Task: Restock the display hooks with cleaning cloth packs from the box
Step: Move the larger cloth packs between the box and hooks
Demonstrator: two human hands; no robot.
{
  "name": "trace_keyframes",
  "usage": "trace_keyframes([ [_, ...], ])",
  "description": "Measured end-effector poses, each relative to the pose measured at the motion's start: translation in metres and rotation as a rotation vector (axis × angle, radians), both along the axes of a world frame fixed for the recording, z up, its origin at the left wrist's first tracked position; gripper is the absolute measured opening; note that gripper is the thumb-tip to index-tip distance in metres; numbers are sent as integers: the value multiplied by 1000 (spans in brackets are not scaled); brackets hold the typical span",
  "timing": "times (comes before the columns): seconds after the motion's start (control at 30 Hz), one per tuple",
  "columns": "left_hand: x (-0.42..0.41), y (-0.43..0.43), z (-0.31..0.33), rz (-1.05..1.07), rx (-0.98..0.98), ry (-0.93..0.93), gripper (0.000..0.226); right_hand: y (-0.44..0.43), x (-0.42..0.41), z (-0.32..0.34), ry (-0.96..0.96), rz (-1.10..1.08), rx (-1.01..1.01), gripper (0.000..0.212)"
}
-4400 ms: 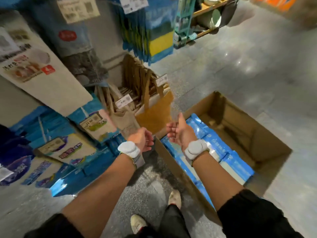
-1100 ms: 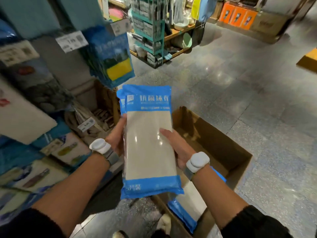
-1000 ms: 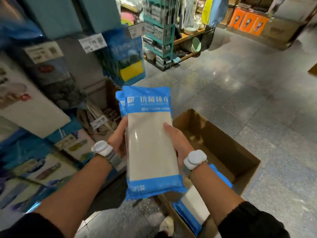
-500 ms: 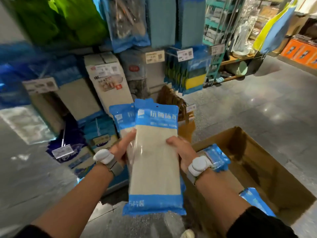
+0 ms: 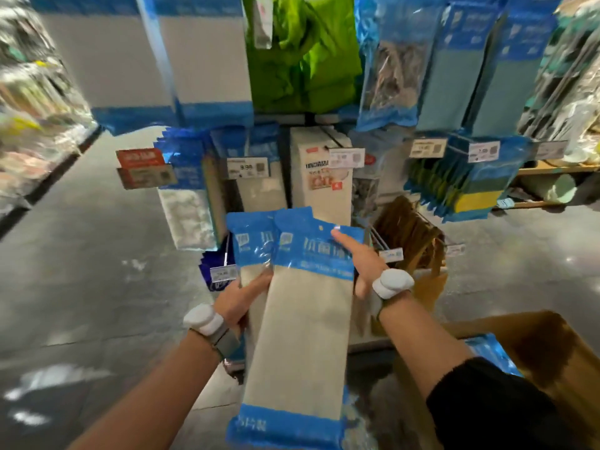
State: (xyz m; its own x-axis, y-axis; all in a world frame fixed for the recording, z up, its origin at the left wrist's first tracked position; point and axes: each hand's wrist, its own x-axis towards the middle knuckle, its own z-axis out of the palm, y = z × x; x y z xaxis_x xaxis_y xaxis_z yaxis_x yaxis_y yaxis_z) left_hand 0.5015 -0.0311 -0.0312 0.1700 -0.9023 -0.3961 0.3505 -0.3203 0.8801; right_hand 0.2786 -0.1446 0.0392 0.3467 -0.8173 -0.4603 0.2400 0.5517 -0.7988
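Observation:
I hold a stack of long cleaning cloth packs, beige with blue top and bottom bands, upright in front of me. My left hand grips the stack's left edge, fingers curled onto the front. My right hand lies along the upper right of the front pack with its index finger stretched toward the blue header. A second pack peeks out behind on the left. The cardboard box stands at the lower right with one blue pack showing inside. Display hooks with hanging packs fill the rack ahead.
Green bags, grey-blue cloth packs and sponge packs hang on the rack. Price tags stick out from the hooks. Brown paper bags stand low on the right. Grey floor stretches away on the left.
My view has risen toward the rack and come closer. The stack has lifted with it. My right hand slid up from the pack's side to its blue header, index finger now straight.

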Motion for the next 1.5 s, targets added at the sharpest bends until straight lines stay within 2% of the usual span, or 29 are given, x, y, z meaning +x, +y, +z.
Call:
trace_keyframes([
  [0.13, 33, 7, 0, 80, -36, -26, 68, -15, 40, 11, 57, 58, -87, 41],
  [0.3, 74, 8, 4, 205, -56, -152, 75, -48, 58, 25, 164, 126, -169, 36],
  [0.4, 101, 8, 12, 247, -33, -206, 78, -77, 59, 26, 332, 67, -308, 27],
  [0.5, 122, 7, 28, 199, -50, -178, 73, -105, 66, 30, 497, 89, -427, 17],
  [0.57, 126, 7, 39, 98, -68, -174, 78, -116, 70, 32, 543, 114, -474, 19],
  [0.63, 126, 1, 50, -7, -76, -192, 76, -127, 76, 32, 487, 165, -502, 18],
  [0.73, 120, -13, 67, -154, -63, -268, 61, -132, 88, 40, 290, 253, -450, 9],
  [0.83, 111, -28, 82, -253, -60, -350, 44, -136, 102, 52, 158, 347, -359, 25],
  [0.93, 109, -37, 92, -301, -82, -408, 51, -137, 116, 60, 78, 379, -298, 26],
  [1.03, 112, -42, 96, -339, -95, -412, 60, -138, 130, 62, 27, 391, -296, 22],
  [1.13, 119, -49, 97, -343, -69, -427, 65, -141, 144, 65, -2, 391, -291, 31],
  [1.27, 134, -55, 94, -388, -24, -427, 64, -136, 153, 60, 15, 349, -257, 37],
  [1.5, 147, -61, 96, -435, -5, -420, 57, -130, 153, 53, 16, 256, -242, 31],
])
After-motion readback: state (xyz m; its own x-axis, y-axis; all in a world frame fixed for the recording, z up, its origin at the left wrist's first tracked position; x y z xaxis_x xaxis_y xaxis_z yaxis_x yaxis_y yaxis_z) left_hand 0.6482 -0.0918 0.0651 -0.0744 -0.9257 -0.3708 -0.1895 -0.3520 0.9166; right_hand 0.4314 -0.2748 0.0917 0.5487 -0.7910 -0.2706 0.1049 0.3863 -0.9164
